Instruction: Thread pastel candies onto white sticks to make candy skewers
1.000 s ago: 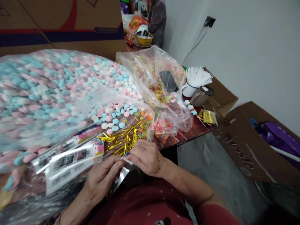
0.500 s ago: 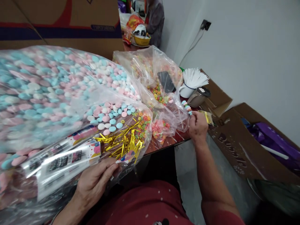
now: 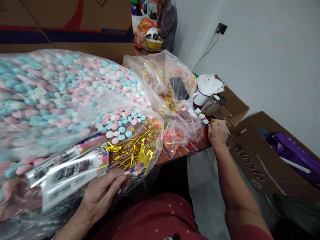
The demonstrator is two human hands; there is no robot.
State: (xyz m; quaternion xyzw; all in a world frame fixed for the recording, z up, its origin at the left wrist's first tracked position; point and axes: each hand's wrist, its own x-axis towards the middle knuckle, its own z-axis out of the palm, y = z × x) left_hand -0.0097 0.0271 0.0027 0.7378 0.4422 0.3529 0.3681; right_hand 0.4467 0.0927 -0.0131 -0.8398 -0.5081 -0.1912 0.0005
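My left hand [image 3: 105,186] pinches a small clear bag with a colourful printed edge [image 3: 135,168] at the table's front. Over at the right table corner, my right hand [image 3: 218,132] is closed around the stick end of a candy skewer [image 3: 201,116] threaded with pastel sweets; its fingertips are partly hidden. Gold twist ties [image 3: 132,153] lie just beyond my left hand. Printed flat bags [image 3: 72,170] are stacked to its left. Loose pink, white and blue candies [image 3: 121,130] and small fruit-coloured rings [image 3: 153,131] spread behind the ties.
A huge clear bag of pastel candies [image 3: 50,96] covers the left side. Beside it sits a bag of coloured rings [image 3: 160,73]. A mug of white sticks [image 3: 201,98], a lidded container [image 3: 213,105] and cartons [image 3: 250,156] stand right. Another person [image 3: 168,25] is at the back.
My right hand has left my left hand and the small bag, reaching right to the candy skewer, then shifting slightly along its stick. My left hand keeps the bag pinched, now spread open to view.
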